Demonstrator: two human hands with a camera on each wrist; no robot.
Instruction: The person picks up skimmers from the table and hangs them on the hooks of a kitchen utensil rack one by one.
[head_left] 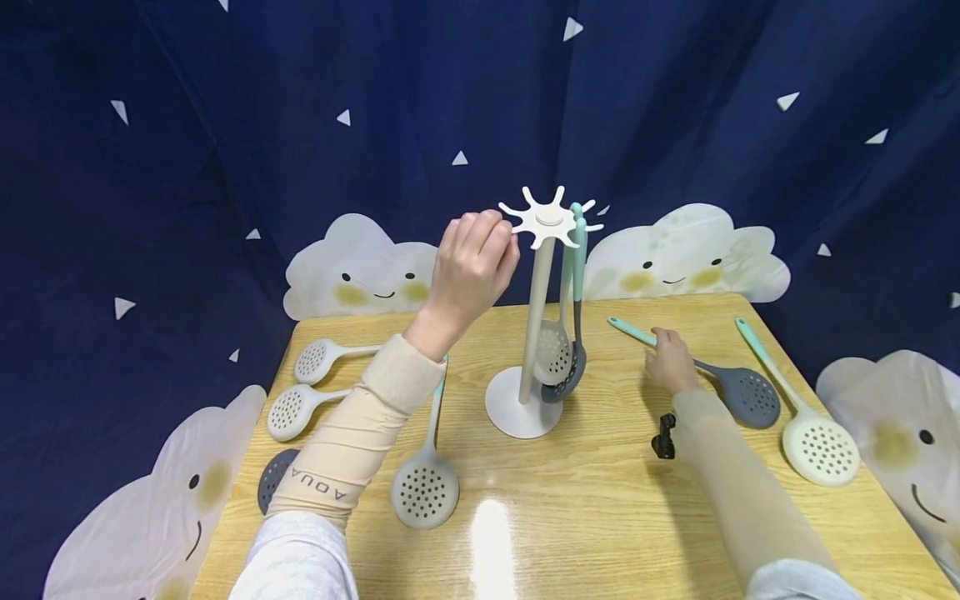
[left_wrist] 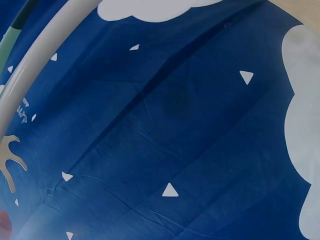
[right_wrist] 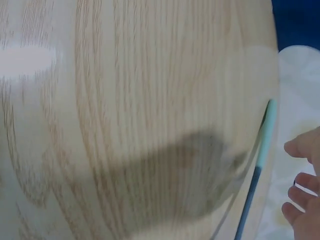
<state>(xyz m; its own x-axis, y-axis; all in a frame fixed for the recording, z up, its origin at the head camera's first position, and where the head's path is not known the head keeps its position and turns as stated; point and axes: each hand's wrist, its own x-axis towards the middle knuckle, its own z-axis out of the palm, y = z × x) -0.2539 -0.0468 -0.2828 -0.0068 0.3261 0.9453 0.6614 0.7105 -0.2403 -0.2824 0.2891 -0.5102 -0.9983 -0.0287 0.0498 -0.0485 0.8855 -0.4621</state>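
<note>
A white utensil stand (head_left: 530, 325) rises from a round base, with a star-shaped top of curved hooks. My left hand (head_left: 476, 262) grips the left edge of that top, fingers curled and fingertips hidden. Two skimmers hang from the right hooks: a pale one (head_left: 553, 354) and a dark grey one (head_left: 573, 379). Off to the right, my right hand (head_left: 672, 360) hovers over a dark grey skimmer (head_left: 750, 398) lying on the table. Its mint handle (right_wrist: 267, 125) shows in the right wrist view beside my loosely bent, parted fingers (right_wrist: 302, 145).
At the far right lies a white skimmer (head_left: 821, 450). A pale skimmer (head_left: 424, 492) lies left of the stand. Farther left are two white skimmers, upper (head_left: 313, 360) and lower (head_left: 291, 412), and a dark one (head_left: 274, 479) partly under my left arm. A blue curtain (head_left: 420, 100) backs the table.
</note>
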